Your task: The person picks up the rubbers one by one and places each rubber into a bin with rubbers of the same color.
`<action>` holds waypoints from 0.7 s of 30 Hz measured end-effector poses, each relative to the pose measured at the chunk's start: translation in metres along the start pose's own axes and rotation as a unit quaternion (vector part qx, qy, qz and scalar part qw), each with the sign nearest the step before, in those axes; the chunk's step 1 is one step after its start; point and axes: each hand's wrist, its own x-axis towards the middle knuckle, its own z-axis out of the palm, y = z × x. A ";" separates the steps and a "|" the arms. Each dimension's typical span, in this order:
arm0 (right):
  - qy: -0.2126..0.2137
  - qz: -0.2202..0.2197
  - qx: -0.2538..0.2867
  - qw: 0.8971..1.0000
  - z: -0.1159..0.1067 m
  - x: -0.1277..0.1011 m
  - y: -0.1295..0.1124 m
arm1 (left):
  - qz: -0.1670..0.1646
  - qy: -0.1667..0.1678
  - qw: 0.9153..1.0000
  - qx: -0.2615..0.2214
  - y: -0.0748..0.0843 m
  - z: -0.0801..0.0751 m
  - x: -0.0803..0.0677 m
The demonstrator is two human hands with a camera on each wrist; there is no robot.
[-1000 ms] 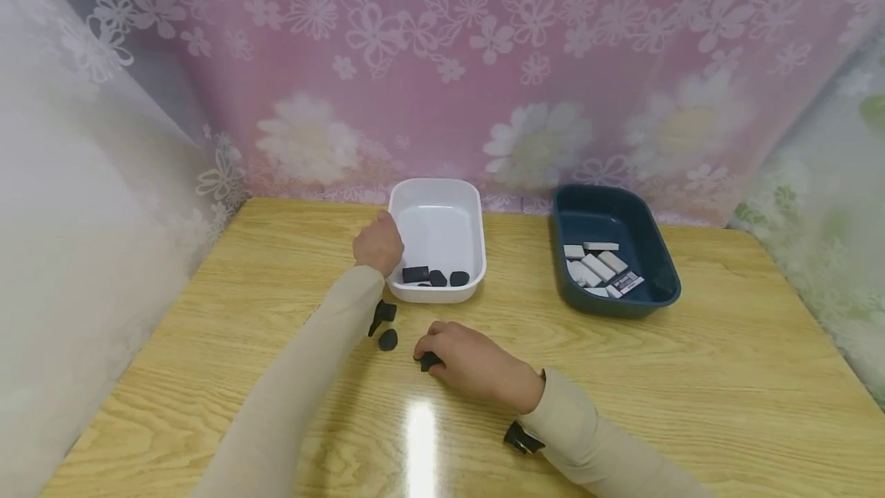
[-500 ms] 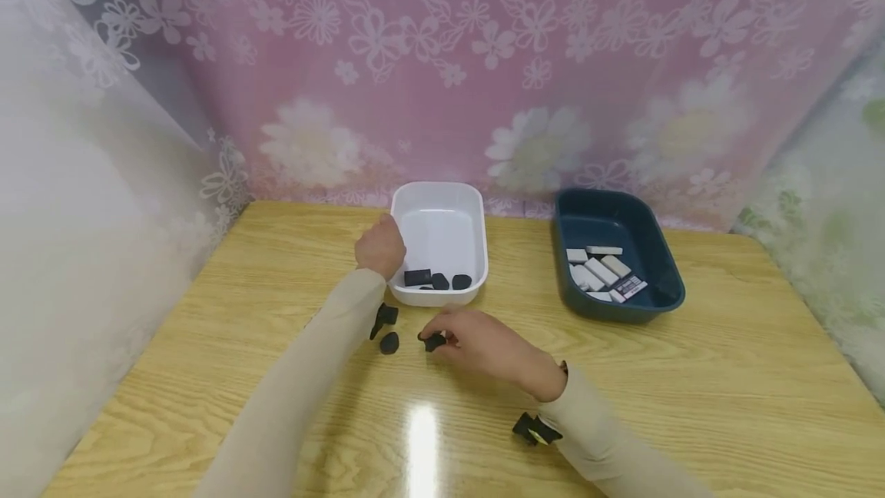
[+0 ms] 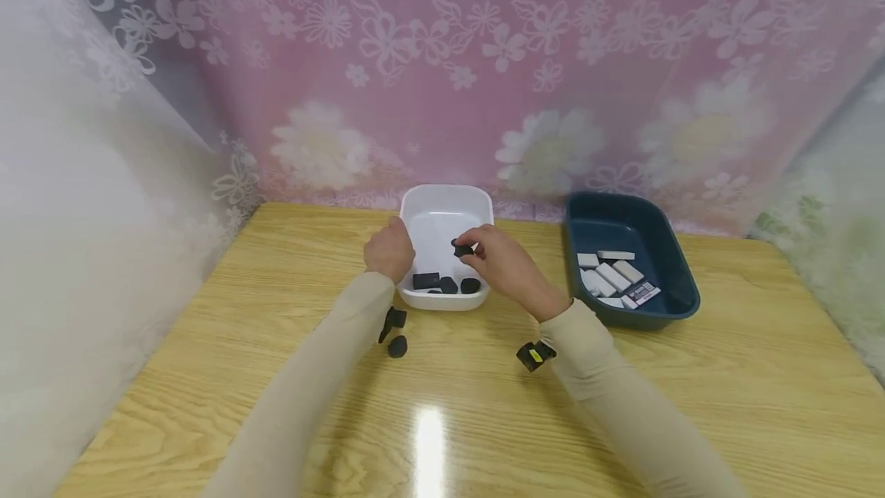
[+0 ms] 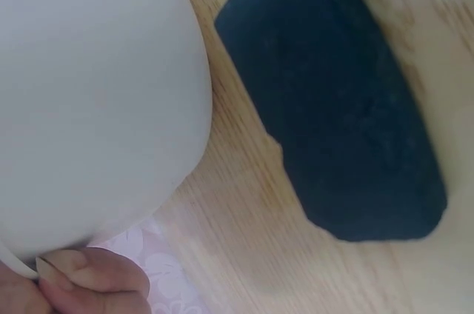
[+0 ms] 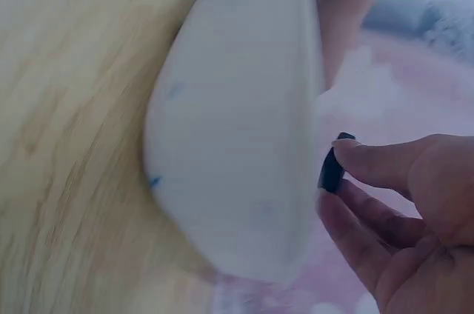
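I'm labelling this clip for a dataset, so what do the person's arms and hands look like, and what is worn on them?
Both arms wear long, plain beige sleeves reaching the wrists: the left sleeve and the right sleeve. The left hand and right hand are bare, with no gloves or rings visible. A small black wrist camera sits under the left wrist, and a black wrist camera with a yellow mark under the right.
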 end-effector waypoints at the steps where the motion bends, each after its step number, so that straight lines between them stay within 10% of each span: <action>1: -0.001 0.006 -0.003 1.000 0.002 0.005 0.003 | 0.001 0.001 1.000 0.002 0.000 0.000 0.000; 21: -0.005 0.006 -0.073 0.997 0.021 0.018 0.017 | -0.002 0.011 1.000 0.004 0.000 0.003 0.001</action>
